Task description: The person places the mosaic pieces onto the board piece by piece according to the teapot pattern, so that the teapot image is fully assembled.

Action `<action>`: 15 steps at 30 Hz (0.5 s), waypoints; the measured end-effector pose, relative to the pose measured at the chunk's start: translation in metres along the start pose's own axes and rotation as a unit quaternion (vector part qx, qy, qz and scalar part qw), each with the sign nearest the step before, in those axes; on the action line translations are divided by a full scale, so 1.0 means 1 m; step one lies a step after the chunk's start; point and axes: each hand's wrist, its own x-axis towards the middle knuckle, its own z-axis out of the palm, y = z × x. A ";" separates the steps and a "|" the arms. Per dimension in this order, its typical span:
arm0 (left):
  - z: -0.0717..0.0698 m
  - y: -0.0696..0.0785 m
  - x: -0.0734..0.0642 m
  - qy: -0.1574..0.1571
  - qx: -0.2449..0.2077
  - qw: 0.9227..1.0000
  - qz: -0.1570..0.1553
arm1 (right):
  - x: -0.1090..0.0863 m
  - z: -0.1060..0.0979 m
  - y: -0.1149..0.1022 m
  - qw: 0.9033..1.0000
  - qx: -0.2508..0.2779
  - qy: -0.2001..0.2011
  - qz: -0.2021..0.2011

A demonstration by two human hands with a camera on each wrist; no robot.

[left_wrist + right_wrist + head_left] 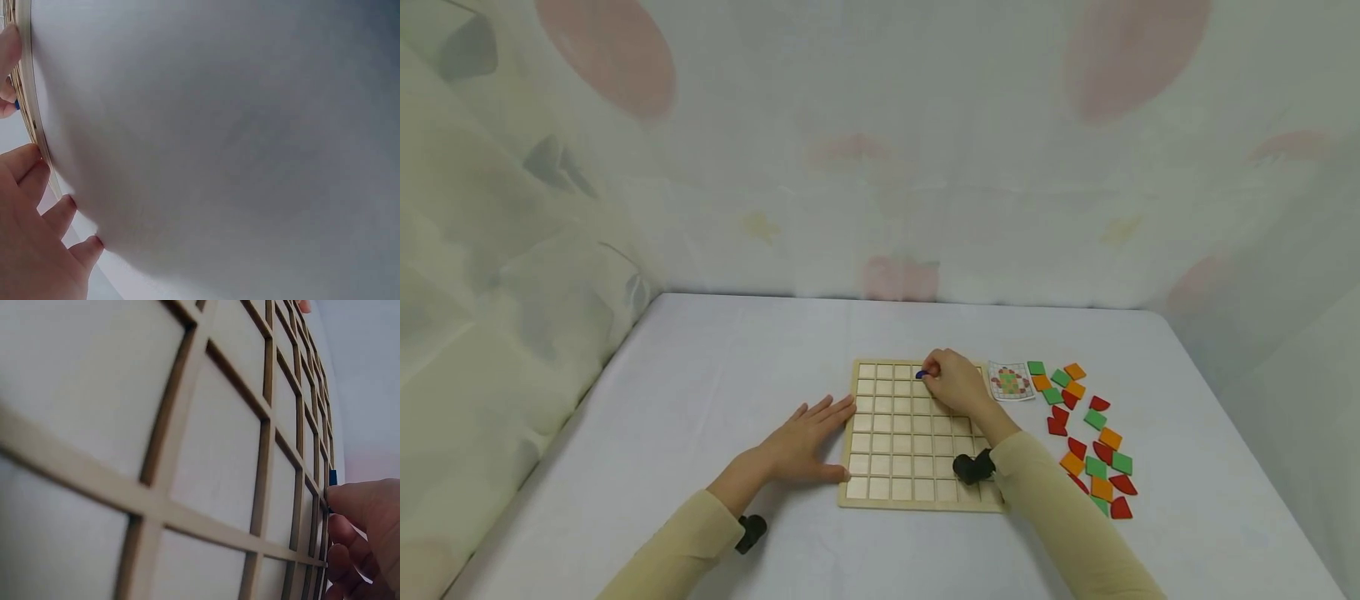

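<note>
A wooden grid board with square compartments lies on the white table. My right hand pinches a small blue piece between thumb and fingers over the far row of the board. In the right wrist view the blue piece shows at the fingertips, close to the grid; whether it touches the board I cannot tell. My left hand lies spread beside the board's left edge, fingertips and thumb touching that edge. The left wrist view shows these fingers against the wooden rim.
A small printed card with a coloured pattern lies at the board's right edge. Beyond it, several loose red, green and orange pieces are scattered on the table. A patterned cloth hangs behind the table.
</note>
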 end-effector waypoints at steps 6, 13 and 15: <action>0.001 -0.001 0.001 -0.001 0.002 1.000 -0.005 | 0.002 0.000 -0.002 1.000 0.000 -0.002 0.001; 0.003 -0.001 0.002 0.000 -0.003 1.000 -0.006 | 0.003 0.000 -0.002 1.000 -0.003 -0.010 0.003; 0.002 -0.001 0.002 -0.001 -0.003 1.000 -0.008 | 0.003 0.001 -0.002 1.000 -0.006 -0.012 0.001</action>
